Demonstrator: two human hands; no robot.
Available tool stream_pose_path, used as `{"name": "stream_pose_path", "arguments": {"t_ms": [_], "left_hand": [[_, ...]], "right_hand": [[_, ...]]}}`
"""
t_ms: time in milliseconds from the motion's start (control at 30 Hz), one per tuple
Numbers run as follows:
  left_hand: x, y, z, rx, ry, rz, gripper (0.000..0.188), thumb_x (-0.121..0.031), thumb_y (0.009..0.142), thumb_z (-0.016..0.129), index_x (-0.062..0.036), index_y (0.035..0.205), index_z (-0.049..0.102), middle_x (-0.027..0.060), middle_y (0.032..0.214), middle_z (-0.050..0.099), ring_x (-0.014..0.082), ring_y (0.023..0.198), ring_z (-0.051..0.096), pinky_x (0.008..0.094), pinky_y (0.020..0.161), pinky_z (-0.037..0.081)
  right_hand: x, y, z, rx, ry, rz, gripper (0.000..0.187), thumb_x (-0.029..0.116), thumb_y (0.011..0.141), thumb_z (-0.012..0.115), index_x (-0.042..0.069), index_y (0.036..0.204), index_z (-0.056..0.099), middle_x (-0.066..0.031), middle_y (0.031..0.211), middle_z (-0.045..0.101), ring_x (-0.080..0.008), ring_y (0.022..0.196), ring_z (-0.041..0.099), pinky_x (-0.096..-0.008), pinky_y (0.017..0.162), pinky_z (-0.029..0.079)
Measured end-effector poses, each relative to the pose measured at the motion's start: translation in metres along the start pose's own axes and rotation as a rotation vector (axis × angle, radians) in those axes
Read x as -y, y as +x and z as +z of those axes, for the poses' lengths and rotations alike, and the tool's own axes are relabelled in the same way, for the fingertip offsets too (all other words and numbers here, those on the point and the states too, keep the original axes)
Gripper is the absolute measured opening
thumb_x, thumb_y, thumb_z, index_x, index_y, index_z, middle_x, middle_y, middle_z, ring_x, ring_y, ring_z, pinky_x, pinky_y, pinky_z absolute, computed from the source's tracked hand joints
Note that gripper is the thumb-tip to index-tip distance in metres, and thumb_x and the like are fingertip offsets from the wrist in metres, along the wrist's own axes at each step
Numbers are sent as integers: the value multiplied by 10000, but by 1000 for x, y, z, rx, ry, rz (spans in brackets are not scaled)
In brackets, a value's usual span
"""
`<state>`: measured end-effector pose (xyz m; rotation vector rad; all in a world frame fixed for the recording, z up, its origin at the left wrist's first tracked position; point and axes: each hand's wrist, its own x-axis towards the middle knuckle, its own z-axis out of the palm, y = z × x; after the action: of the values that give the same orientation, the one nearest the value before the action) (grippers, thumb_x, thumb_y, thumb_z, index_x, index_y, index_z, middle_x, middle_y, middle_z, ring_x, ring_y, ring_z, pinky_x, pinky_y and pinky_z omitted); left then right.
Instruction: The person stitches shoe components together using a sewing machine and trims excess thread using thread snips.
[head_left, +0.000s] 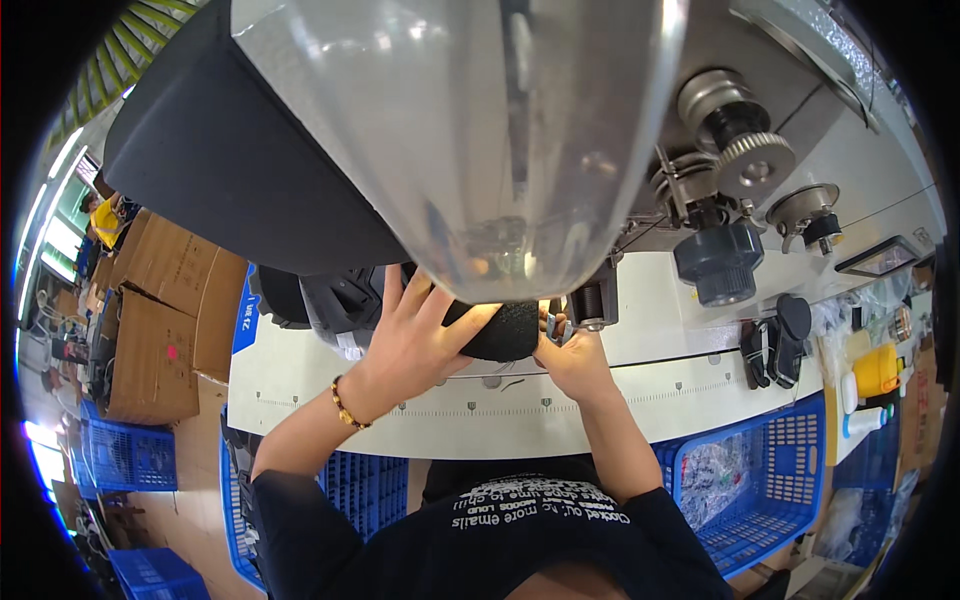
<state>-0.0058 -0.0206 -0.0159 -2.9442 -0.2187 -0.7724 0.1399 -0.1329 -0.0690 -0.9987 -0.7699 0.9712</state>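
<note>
A black, rough-textured padded piece (505, 335) is under the head of a sewing machine (600, 60), just below its clear guard (460, 180). My left hand (410, 335) holds the piece from its left side, thumb along the edge and the other fingers spread; some fingertips are hidden. On the other side, my right hand (578, 362) is closed at the piece's right edge, thumb against it and fingers curled behind. A small grey metal part shows by those fingers; I cannot make out what it belongs to. The needle area is hidden by the guard.
Black bulky goods (335, 300) lie left of my left hand. Metal tension knobs (725, 250) jut out above right. A black strapped item (780, 340) rests on the white table (450, 420) at right. Blue crates (770, 480) stand below its front edge; cardboard boxes (150, 350) stand left.
</note>
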Motion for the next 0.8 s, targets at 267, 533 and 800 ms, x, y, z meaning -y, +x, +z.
{"name": "stream_pose_path", "arguments": {"t_ms": [267, 533, 800], "left_hand": [[-10, -9, 7, -67, 48, 94, 240, -106, 667, 624, -173, 897, 634, 95, 1027, 456, 371, 1126, 399, 623, 905, 226], [-9, -11, 9, -75, 72, 76, 316, -91, 598, 678, -177, 897, 624, 83, 1028, 451, 377, 1138, 389, 638, 917, 222], [-9, -15, 16, -121, 85, 48, 382, -133, 633, 627, -212, 1005, 603, 93, 1031, 463, 346, 1118, 406, 599, 914, 263]], "right_hand": [[6, -2, 1, 53, -68, -123, 51, 7, 748, 549, 12, 792, 575, 69, 626, 483, 9, 545, 388, -165, 466, 295], [1, -5, -5, 13, 193, 109, 114, 85, 770, 606, 0, 838, 573, 57, 586, 445, -6, 460, 358, -164, 396, 272], [-5, -6, 1, -128, 137, 58, 126, 100, 773, 632, 4, 827, 570, 37, 593, 487, -16, 419, 371, -163, 352, 274]]}}
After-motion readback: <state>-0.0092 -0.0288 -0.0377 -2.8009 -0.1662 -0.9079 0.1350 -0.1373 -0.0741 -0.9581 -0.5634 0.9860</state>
